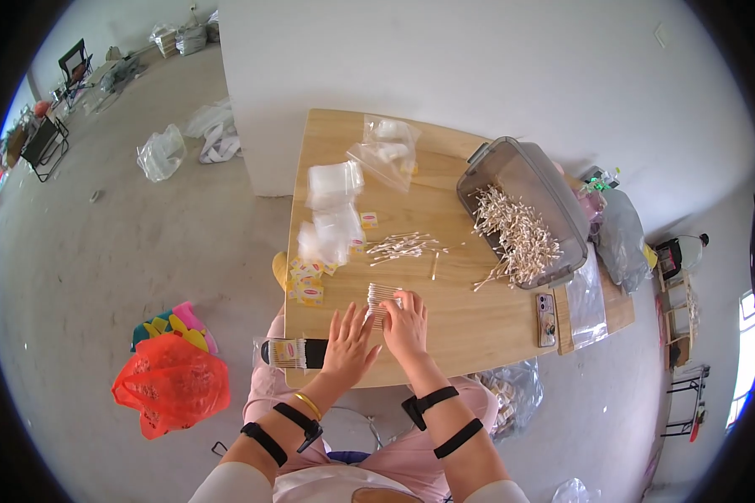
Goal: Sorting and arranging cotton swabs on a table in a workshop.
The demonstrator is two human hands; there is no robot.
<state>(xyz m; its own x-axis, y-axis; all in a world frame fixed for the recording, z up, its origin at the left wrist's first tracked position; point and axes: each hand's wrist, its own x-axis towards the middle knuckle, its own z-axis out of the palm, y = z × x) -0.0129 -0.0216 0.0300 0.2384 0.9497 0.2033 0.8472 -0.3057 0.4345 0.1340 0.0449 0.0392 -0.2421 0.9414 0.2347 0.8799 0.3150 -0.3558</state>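
A neat row of white cotton swabs (383,292) lies side by side on the wooden table (453,335), close to its front edge. My left hand (349,345) rests flat at the row's left side, fingers stretched and spread, fingertips close to the sticks. Over the row's right side lies my right hand (406,325), its fingers extended and partly covering the swabs. Behind the row is a loose heap of cotton swabs (401,246), with a single swab (434,266) to its right. To the left of my left hand, a clear bag holding swabs and a yellow-white card (288,353) sits by a black strip.
A grey plastic bin (554,193) full of swabs lies tipped at the right. Clear bags (335,186) and yellow-white cards (309,285) are stacked at the left. A phone (546,319) lies near the right edge. A red bag (172,383) stands on the floor.
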